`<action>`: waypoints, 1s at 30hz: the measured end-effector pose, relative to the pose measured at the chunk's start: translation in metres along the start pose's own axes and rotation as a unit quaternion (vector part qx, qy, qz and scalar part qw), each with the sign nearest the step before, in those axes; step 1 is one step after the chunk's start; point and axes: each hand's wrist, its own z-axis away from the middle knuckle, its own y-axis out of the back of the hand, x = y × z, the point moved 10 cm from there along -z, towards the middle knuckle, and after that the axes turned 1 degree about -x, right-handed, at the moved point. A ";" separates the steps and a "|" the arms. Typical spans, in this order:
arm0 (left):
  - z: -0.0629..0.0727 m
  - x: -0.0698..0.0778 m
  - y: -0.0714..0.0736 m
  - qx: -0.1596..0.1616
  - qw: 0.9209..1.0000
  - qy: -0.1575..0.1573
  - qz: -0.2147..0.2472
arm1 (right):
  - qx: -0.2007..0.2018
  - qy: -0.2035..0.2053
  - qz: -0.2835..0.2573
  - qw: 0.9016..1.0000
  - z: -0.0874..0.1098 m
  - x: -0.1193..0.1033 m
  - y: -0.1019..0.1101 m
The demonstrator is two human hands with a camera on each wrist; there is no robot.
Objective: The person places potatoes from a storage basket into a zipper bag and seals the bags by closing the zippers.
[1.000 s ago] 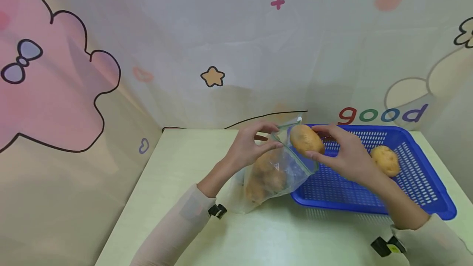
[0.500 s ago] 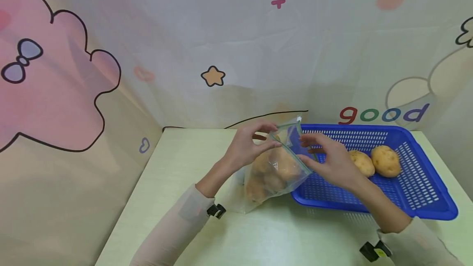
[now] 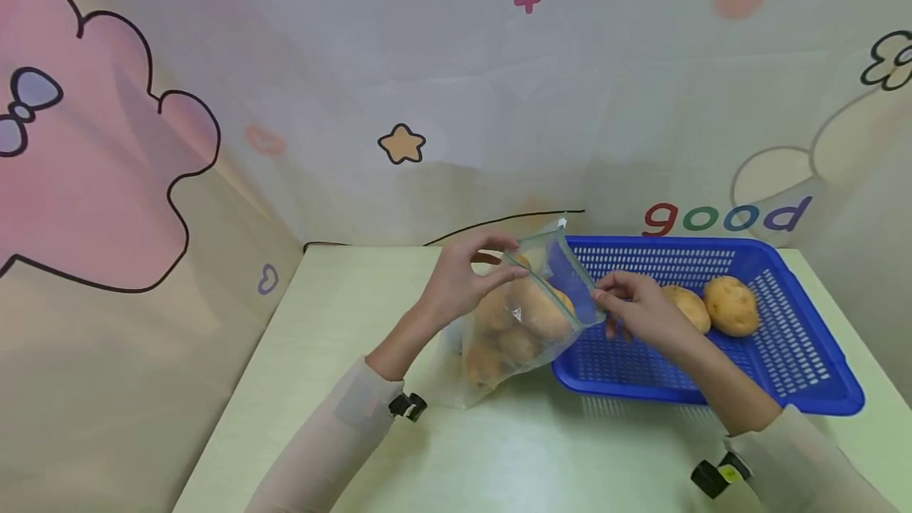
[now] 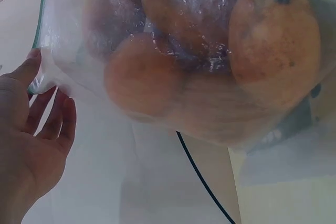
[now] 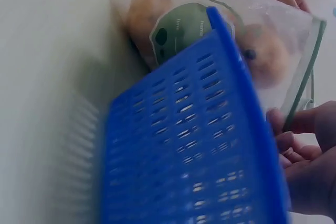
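Right grip (image 3: pixel 637 309) now pinches the bag (image 3: pixel 523 327).

The left arm (image 3: pixel 335 438) and right arm (image 3: pixel 805 457) slanted forward and inward. The left hand (image 3: pixel 463 275) pinched, thumb opposite curved fingers; the right hand (image 3: pixel 641 311), slightly lower in the head view, pinched between thumb and fingers, wrist angled leftward.
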 end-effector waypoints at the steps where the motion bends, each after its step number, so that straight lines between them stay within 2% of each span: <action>1: 0.001 -0.001 0.006 0.009 1.000 -0.002 0.003 | 0.002 0.004 -0.013 1.000 -0.003 -0.005 0.000; 5: 0.006 -0.011 0.047 0.070 0.997 0.010 0.033 | 0.019 0.029 0.007 0.999 -0.018 -0.043 0.007; 8: 0.010 -0.018 0.081 0.123 0.991 0.029 0.052 | 0.027 0.049 0.035 0.998 -0.029 -0.079 0.014; 10: 0.012 -0.017 0.097 0.146 0.987 0.033 0.058 | 0.028 0.056 0.034 0.997 -0.033 -0.102 0.017; 14: 0.009 0.002 0.122 0.169 0.983 0.018 0.072 | 0.033 0.088 0.019 0.995 -0.033 -0.152 0.027; 18: -0.003 0.032 0.148 0.194 0.978 -0.029 0.075 | 0.057 0.149 0.026 0.987 -0.023 -0.200 0.040; 20: -0.008 0.045 0.159 0.204 0.975 -0.048 0.075 | 0.068 0.164 0.032 0.984 -0.018 -0.214 0.043; 23: -0.013 0.058 0.169 0.209 0.973 -0.060 0.075 | 0.070 0.164 0.044 0.983 -0.012 -0.218 0.041; 26: -0.019 0.069 0.168 0.189 0.978 -0.064 0.059 | 0.062 0.146 0.055 0.986 -0.012 -0.204 0.033; 28: -0.024 0.074 0.158 0.164 0.984 -0.066 0.030 | 0.049 0.133 0.052 0.989 -0.014 -0.185 0.027; 30: -0.030 0.077 0.140 0.127 0.989 -0.070 -0.009 | 0.033 0.115 0.048 0.992 -0.016 -0.160 0.021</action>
